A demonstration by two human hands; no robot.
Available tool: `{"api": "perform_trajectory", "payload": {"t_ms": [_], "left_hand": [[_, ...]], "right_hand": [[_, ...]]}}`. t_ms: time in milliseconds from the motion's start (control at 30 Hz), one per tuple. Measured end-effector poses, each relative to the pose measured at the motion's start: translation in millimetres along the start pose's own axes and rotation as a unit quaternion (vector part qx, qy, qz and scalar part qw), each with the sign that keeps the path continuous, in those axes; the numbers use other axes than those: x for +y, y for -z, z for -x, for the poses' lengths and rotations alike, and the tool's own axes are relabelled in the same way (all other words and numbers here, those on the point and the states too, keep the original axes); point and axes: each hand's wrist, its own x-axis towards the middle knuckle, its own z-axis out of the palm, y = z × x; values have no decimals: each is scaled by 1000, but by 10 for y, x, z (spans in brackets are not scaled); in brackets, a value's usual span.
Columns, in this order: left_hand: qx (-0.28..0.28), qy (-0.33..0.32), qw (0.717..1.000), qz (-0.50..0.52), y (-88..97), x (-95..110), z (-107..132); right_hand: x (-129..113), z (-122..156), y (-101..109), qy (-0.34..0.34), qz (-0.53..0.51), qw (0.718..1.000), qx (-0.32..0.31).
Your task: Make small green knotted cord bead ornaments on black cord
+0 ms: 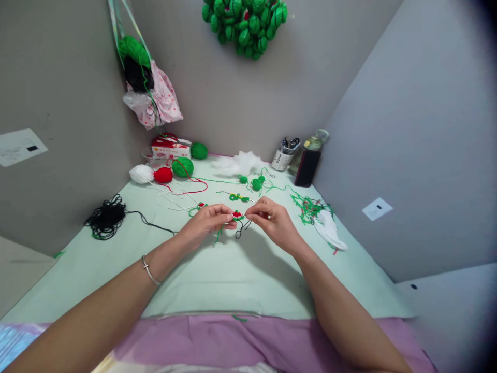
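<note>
A small red and green crocheted piece (pixel 237 214) is pinched between the thumb and fingers of my left hand (pixel 212 220). Close against its right edge, my right hand (pixel 267 215) is closed in a fingertip pinch; what it grips is too small to make out. Black yarn (pixel 239 233) hangs in a loop under the piece, near my right fingertips. A green yarn tail (pixel 218 235) dangles below my left fingers. Just behind my hands lies a crochet hook (pixel 244 198) with a yellow part, beside small green crocheted bits (pixel 234 197). Another red and green piece (pixel 201 205) rests behind my left hand.
Left are a black yarn bundle (pixel 105 216), white (pixel 141 174), red (pixel 163 175) and green yarn balls (pixel 182 167). White stuffing (pixel 240 164), a pen cup (pixel 282 158) and a phone (pixel 308 168) stand behind. Green scraps (pixel 308 207) and white cloth (pixel 330 230) lie right.
</note>
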Motion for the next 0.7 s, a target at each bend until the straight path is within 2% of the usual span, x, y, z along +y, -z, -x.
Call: {"api": "perform_trajectory", "payload": {"t_ms": [200, 700], "left_hand": [[-2, 0, 1000, 22, -7, 18, 8], [-2, -7, 999, 44, 28, -10, -5]], "right_hand": [[46, -15, -29, -8, -54, 998, 16], [2, -8, -81, -15, -87, 996, 7]]}}
